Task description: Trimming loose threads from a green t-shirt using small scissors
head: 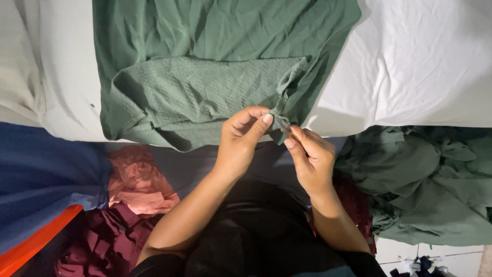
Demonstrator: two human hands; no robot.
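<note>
A green textured garment (205, 77) lies spread over a white surface (420, 61) in front of me. My left hand (241, 138) pinches the garment's lower right corner between thumb and fingers. Right beside it, my right hand (310, 156) is closed around a small metal tool (285, 126), thin and pointed, whose tip meets the pinched fabric. What kind of tool it is cannot be told. Both forearms reach up from the bottom of the view.
A heap of green cloth (430, 179) lies at the right. Pink fabric (138, 182) and dark red scraps (113, 236) sit at the lower left, beside blue cloth (41, 174) with an orange edge (36, 241). Small scraps lie on the floor at the bottom right.
</note>
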